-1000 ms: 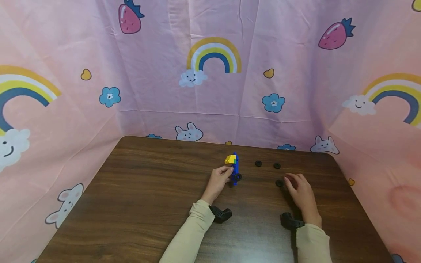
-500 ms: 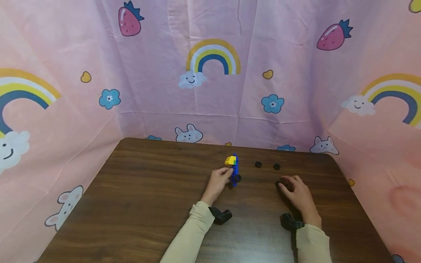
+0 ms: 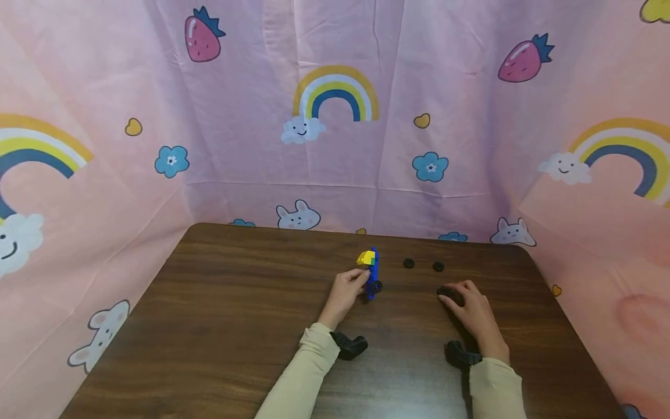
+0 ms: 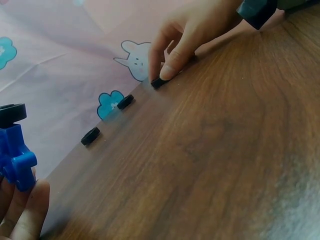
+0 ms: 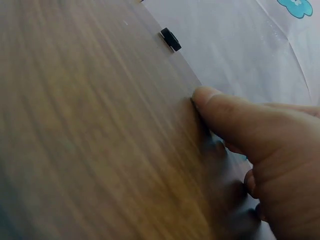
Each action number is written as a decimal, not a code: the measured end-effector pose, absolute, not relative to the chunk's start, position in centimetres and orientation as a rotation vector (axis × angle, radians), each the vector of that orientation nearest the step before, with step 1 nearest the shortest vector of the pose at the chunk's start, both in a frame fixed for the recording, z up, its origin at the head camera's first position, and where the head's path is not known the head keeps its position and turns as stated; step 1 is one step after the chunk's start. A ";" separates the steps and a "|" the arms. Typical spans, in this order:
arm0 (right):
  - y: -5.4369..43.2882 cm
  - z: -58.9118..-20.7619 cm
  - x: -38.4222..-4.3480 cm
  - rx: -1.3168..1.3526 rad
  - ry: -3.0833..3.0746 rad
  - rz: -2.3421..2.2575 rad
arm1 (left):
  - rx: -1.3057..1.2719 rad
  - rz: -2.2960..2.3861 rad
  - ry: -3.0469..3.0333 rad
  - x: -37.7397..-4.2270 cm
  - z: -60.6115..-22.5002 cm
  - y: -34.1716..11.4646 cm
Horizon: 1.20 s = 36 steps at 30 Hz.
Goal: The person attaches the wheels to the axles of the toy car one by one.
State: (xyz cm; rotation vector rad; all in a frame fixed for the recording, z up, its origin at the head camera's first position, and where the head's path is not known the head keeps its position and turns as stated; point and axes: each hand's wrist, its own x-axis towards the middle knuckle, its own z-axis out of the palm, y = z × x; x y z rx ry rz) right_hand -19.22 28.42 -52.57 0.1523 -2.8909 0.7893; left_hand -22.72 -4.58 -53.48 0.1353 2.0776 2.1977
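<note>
My left hand (image 3: 342, 295) grips a blue and yellow toy car (image 3: 374, 271) made of building blocks, held on end just over the table's middle. A black wheel (image 3: 377, 286) is on the car's lower end. In the left wrist view, the car's blue part (image 4: 16, 156) and a black wheel (image 4: 12, 114) show above my fingertips. To the right, my right hand (image 3: 477, 314) pinches a black toy tire (image 4: 158, 83) between thumb and finger, low at the tabletop. My thumb (image 5: 220, 111) hides most of that tire in the right wrist view.
Two more black tires, one nearer the car (image 3: 409, 263) and one farther right (image 3: 438, 266), lie flat beyond my right hand on the brown wooden table (image 3: 235, 314). A pink patterned cloth (image 3: 345, 157) hangs behind the table.
My right hand has moved slightly left and closed its thumb and finger on the nearest tire. My left hand keeps holding the car in place. The head view has shifted slightly.
</note>
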 end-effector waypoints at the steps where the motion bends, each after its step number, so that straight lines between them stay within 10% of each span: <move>1: 28.4 -52.6 -19.2 0.158 -2.888 0.790 | 0.137 2.198 2.074 -22.7 -53.6 -4.6; 36: 27.2 -52.0 -19.3 0.202 -2.543 0.841 | 0.180 2.220 2.070 -22.6 -53.7 -4.5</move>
